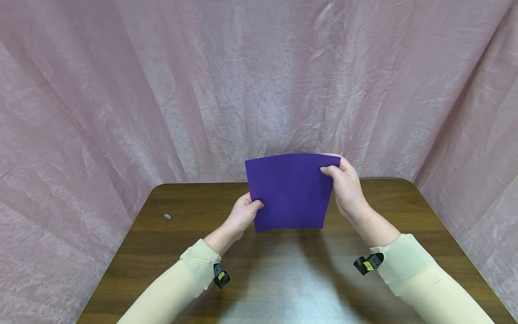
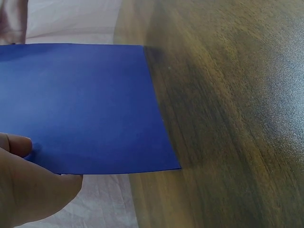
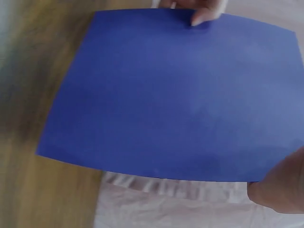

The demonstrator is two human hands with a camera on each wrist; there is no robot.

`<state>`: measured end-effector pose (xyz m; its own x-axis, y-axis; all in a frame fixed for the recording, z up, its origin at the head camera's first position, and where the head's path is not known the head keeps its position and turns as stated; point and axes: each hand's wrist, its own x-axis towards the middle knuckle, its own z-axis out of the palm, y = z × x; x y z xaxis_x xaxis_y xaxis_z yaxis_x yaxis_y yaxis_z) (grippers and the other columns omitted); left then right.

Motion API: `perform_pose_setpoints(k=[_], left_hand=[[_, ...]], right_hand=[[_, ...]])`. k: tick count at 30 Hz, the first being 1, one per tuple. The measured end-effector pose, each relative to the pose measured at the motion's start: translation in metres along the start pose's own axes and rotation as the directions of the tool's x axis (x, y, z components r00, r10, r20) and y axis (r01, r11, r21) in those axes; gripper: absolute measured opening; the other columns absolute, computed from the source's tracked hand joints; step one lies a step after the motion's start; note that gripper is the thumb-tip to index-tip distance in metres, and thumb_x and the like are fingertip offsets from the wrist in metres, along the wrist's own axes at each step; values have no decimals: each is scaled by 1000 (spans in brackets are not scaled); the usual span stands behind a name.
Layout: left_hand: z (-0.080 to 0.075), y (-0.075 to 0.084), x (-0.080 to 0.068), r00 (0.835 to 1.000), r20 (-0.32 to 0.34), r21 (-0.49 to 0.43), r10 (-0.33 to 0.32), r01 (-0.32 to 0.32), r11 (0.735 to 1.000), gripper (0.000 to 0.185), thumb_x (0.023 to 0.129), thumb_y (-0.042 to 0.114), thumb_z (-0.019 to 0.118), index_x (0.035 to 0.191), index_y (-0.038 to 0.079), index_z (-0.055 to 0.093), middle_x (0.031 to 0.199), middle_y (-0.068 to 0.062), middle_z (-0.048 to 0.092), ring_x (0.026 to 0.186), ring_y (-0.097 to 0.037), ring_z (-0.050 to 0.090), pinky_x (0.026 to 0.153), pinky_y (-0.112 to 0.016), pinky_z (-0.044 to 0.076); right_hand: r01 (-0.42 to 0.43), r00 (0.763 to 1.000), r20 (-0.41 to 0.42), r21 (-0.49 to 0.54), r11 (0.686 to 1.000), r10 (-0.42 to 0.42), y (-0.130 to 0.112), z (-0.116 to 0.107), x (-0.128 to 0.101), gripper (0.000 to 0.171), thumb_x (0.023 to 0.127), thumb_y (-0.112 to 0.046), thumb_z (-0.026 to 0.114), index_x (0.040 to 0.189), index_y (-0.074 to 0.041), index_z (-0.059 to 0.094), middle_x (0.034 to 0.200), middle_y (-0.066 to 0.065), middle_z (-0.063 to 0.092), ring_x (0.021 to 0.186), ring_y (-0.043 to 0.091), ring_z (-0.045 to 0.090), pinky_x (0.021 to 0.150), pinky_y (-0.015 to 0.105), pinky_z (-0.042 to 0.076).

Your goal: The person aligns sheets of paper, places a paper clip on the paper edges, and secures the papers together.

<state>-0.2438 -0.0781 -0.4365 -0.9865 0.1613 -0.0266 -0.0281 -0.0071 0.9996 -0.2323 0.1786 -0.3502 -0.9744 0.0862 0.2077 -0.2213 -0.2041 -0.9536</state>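
A square sheet of purple paper (image 1: 291, 193) is held up above the table, its face turned toward the head camera and its top edge slightly bowed. My left hand (image 1: 243, 212) pinches its left edge below the middle, thumb in front and fingers behind. Near the upper right corner my right hand (image 1: 345, 182) pinches it the same way. In the left wrist view the sheet (image 2: 90, 109) looks blue, with the left thumb (image 2: 16, 145) at its edge. The right wrist view has nearly the whole sheet (image 3: 175, 99), with the left hand (image 3: 206, 10) on the far edge.
A small silver paper clip (image 1: 167, 216) lies on the left part of the brown wooden table (image 1: 194, 198). Pink curtains (image 1: 259, 81) hang behind the table and along both sides. Each forearm wears a black strap-mounted device (image 1: 221, 276) near the sleeve cuff.
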Motion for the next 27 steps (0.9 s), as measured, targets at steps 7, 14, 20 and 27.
perform_pose_setpoints(k=[7,14,20,27], left_hand=[[1,1,-1,1000,4,2,13,-13,1000,31,87,-5,51,114,-7,67,102,-13,73,90,-22,67,90,-46,55],[1,6,0,999,11,5,31,-31,1000,31,89,-4,52,117,-5,65,104,-15,73,92,-24,69,89,-47,56],[3,19,0,996,-2,-21,84,-84,996,26,95,6,57,119,0,65,106,-12,72,92,-23,70,87,-46,57],[3,22,-2,997,-4,-45,80,-80,996,22,96,8,57,114,-1,66,100,-12,74,88,-25,71,86,-51,58]], right_hand=[[61,998,18,50,997,-62,-12,3,3,33,109,-29,50,116,-3,70,106,4,67,93,19,63,84,32,51],[63,998,1,62,996,-63,-11,2,3,37,110,-26,48,111,3,71,95,2,73,83,17,68,75,31,54],[78,997,-12,55,995,-77,-11,3,3,33,109,-22,47,105,-3,74,95,2,72,81,15,67,73,28,54],[103,994,-35,-38,994,-104,-14,3,6,28,108,-22,51,106,-4,73,103,4,71,89,15,65,79,27,51]])
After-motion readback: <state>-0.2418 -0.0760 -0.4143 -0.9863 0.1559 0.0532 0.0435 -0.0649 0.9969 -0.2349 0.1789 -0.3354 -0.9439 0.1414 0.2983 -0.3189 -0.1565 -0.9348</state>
